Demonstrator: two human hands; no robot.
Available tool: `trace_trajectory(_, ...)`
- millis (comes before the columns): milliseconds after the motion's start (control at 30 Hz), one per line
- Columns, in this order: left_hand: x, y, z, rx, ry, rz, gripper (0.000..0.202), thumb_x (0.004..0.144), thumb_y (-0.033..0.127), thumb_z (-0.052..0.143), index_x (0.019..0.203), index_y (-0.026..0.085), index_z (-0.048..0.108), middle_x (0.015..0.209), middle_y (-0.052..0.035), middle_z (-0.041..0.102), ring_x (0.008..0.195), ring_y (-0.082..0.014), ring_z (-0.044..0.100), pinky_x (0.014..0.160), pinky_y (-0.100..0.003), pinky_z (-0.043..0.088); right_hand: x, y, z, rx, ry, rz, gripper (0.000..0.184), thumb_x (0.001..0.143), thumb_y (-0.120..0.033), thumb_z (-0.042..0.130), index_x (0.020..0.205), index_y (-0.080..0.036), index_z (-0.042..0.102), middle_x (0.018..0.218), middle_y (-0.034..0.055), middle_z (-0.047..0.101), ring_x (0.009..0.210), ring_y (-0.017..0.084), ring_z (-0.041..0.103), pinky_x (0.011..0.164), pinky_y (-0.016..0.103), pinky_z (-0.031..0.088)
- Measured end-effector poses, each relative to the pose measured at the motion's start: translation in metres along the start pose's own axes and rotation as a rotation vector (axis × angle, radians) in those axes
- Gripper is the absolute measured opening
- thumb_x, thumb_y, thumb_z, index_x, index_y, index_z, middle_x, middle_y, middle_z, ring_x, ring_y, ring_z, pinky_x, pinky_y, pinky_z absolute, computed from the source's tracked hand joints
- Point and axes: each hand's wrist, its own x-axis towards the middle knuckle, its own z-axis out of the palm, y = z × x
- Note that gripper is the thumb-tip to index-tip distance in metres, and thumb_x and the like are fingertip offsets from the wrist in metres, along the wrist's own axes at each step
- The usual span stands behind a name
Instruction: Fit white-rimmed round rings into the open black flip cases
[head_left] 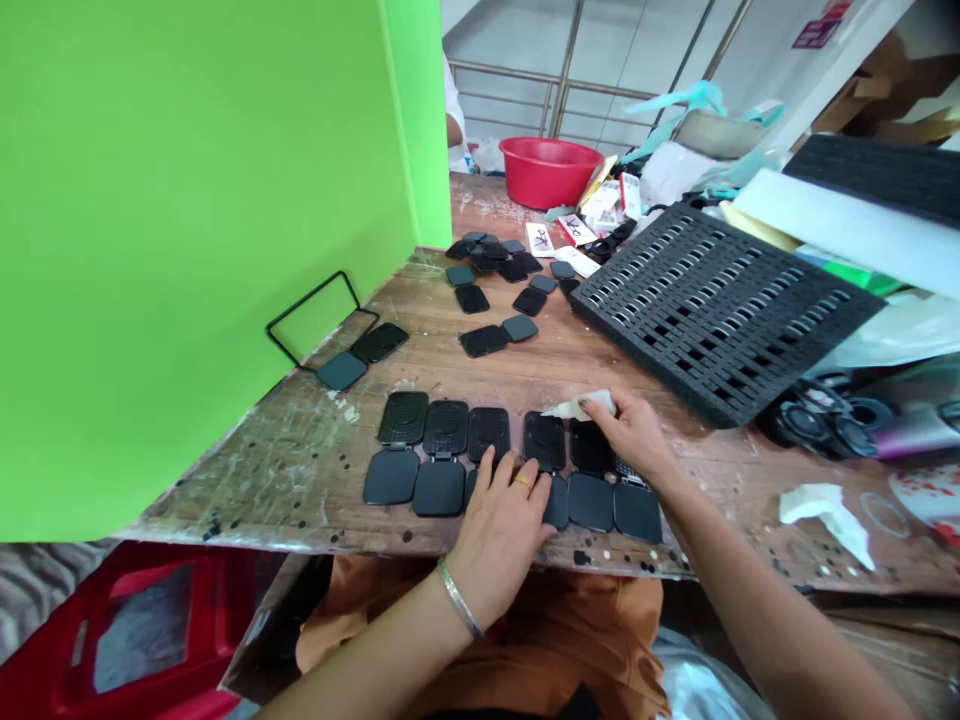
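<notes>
A small white tube (581,406) is being pinched by the right hand (634,435), nozzle pointing left over the row of open black cases (487,435); one case is being pressed flat onto the worktop (300,460) by the spread left hand (501,520).

Black open cases (487,435), red basin (550,170), bright green board (187,200) — black slotted tray (720,305), brown speckled table (300,460).

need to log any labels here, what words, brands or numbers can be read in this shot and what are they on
None can be read.
Pink sign on the far wall: print too blurred.
White cards with red and black marks by the red basin: too small to read.
Open black cases by the left hand and right hand, and the white squeeze bottle it holds: no lettering visible.
</notes>
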Motion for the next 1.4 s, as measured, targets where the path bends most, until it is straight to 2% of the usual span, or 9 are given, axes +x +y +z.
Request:
trace_trajectory(300,0.000,0.000,0.000,0.011,0.012,0.009,0.045,0.085,0.040,0.062,0.124,0.018,0.053,0.129,-0.0095,0.056,0.125,-0.0304,0.044,0.112,-0.053,0.024,0.006,-0.011,-0.004,-0.200,-0.026,-0.111,0.033,0.083,-0.044,0.052,0.060,-0.021,0.045,0.053,-0.0028,0.043,0.053,0.013,0.038,0.052,0.028,0.023)
trace_trajectory(467,0.002,0.001,-0.004,0.032,-0.010,0.001,0.045,0.085,0.040,0.062,0.123,0.019,0.054,0.129,-0.0091,0.057,0.119,-0.0298,0.048,0.110,-0.053,0.026,0.001,-0.021,-0.013,-0.347,-0.007,-0.235,0.029,0.083,-0.039,0.053,0.064,-0.022,0.040,0.061,-0.0007,0.047,0.058,0.015,0.040,0.056,0.028,0.025)
trace_trajectory(667,0.003,0.002,-0.004,0.034,-0.035,-0.013,0.046,0.084,0.040,0.062,0.124,0.018,0.055,0.128,-0.0089,0.057,0.117,-0.0291,0.048,0.110,-0.053,0.027,-0.010,-0.032,-0.023,-0.411,-0.086,-0.361,0.022,0.085,-0.032,0.051,0.069,-0.021,0.041,0.071,0.0030,0.050,0.070,0.019,0.046,0.064,0.029,0.031)
trace_trajectory(800,0.003,0.002,-0.002,0.030,-0.019,-0.006,0.046,0.085,0.041,0.062,0.124,0.017,0.055,0.128,-0.0091,0.056,0.117,-0.0289,0.047,0.111,-0.053,0.025,-0.015,-0.038,-0.026,-0.405,-0.142,-0.369,0.017,0.085,-0.031,0.051,0.071,-0.020,0.047,0.073,0.0043,0.054,0.071,0.019,0.048,0.065,0.029,0.032)
trace_trajectory(900,0.002,0.002,-0.002,0.031,0.001,0.000,0.047,0.084,0.040,0.062,0.124,0.017,0.054,0.127,-0.0094,0.057,0.117,-0.0282,0.048,0.111,-0.052,0.025,-0.017,-0.043,-0.026,-0.384,-0.160,-0.351,0.020,0.084,-0.032,0.052,0.069,-0.021,0.046,0.071,0.0033,0.054,0.068,0.018,0.047,0.063,0.028,0.031)
trace_trajectory(1133,0.002,0.003,-0.001,0.034,0.012,0.000,0.047,0.084,0.040,0.063,0.124,0.017,0.054,0.124,-0.0096,0.058,0.116,-0.0277,0.048,0.111,-0.051,0.024,-0.015,-0.050,-0.014,-0.323,-0.195,-0.325,0.024,0.084,-0.034,0.052,0.065,-0.021,0.045,0.066,0.0010,0.053,0.062,0.016,0.046,0.059,0.028,0.029)
trace_trajectory(1267,0.002,0.002,-0.001,0.036,0.015,0.005,0.048,0.084,0.040,0.062,0.125,0.017,0.054,0.126,-0.0102,0.057,0.117,-0.0276,0.047,0.111,-0.051,0.025,-0.007,-0.054,0.000,-0.332,-0.153,-0.353,0.024,0.084,-0.034,0.053,0.065,-0.021,0.043,0.067,0.0016,0.053,0.063,0.016,0.045,0.059,0.028,0.029)
trace_trajectory(1400,0.002,0.002,-0.003,0.023,-0.016,0.004,0.047,0.085,0.039,0.062,0.125,0.017,0.054,0.126,-0.0097,0.057,0.116,-0.0279,0.048,0.111,-0.051,0.025,0.007,-0.056,0.008,-0.359,-0.110,-0.321,0.027,0.083,-0.034,0.053,0.062,-0.022,0.040,0.060,-0.0001,0.050,0.057,0.014,0.041,0.056,0.028,0.025)
